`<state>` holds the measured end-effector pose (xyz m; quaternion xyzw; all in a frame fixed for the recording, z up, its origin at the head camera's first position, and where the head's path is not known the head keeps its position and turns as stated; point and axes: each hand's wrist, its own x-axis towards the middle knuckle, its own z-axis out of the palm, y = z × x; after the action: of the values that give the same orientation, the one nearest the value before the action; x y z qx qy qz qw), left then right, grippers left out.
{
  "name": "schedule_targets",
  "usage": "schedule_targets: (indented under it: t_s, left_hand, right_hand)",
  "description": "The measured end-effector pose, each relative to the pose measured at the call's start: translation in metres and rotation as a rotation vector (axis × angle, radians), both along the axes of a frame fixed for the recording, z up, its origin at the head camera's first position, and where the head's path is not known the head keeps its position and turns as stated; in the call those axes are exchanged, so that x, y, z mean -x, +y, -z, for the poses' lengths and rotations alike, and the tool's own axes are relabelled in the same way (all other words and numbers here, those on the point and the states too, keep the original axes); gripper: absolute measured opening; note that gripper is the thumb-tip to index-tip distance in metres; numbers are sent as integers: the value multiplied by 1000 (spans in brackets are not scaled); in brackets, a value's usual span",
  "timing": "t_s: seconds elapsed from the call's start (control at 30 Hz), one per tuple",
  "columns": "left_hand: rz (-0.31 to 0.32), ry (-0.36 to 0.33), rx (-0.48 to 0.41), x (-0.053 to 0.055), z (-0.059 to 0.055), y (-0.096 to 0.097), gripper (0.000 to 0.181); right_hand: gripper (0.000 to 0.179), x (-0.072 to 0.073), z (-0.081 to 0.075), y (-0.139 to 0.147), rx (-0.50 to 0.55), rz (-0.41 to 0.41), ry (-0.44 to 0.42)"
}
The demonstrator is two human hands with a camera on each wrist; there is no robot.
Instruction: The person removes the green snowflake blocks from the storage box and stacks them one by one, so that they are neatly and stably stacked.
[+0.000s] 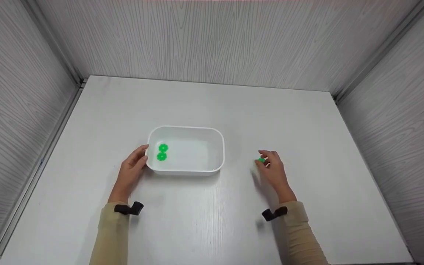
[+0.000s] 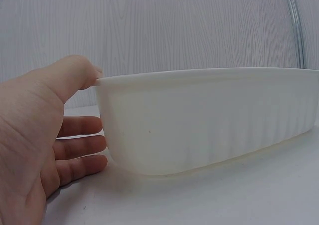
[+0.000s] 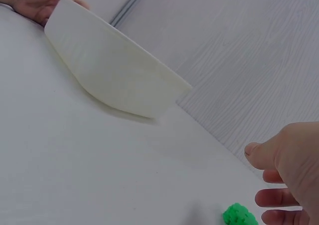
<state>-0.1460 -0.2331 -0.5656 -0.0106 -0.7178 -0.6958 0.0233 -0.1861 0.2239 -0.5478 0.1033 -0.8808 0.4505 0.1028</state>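
Note:
A white rectangular tub (image 1: 186,171) stands on the table, with two green flower-shaped pieces (image 1: 163,148) lying at its left end. My left hand (image 1: 133,169) holds that end: the thumb lies at the rim (image 2: 199,75) and the other fingers are at the outer wall. To the right of the tub, my right hand (image 1: 274,171) is around another small green piece (image 1: 261,159), partly covered by the fingers. In the right wrist view, this lumpy green piece (image 3: 239,215) is beside the lower fingertips, and the thumb is apart from it.
The white table (image 1: 197,213) is bounded by pale wood-grain panels (image 1: 204,40) at the back and both sides. Black wrist mounts (image 1: 129,208) sit on both sleeves. A gap of bare tabletop separates the tub from my right hand.

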Motion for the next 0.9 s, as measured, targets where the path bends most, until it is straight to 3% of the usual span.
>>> schedule_targets:
  t_s: [0.13,0.5,0.9]
  left_hand:
    - [-1,-20,-2,-4,-9,3,43]
    - [29,10,-49,-4,-9,2,45]
    - [3,10,0,-5,-8,3,46]
  right_hand:
    - [33,2,-4,-10,-8,-27,28]
    - [30,8,-13,-39,-41,-114,103]
    - [30,7,-21,-67,-9,-181,83]
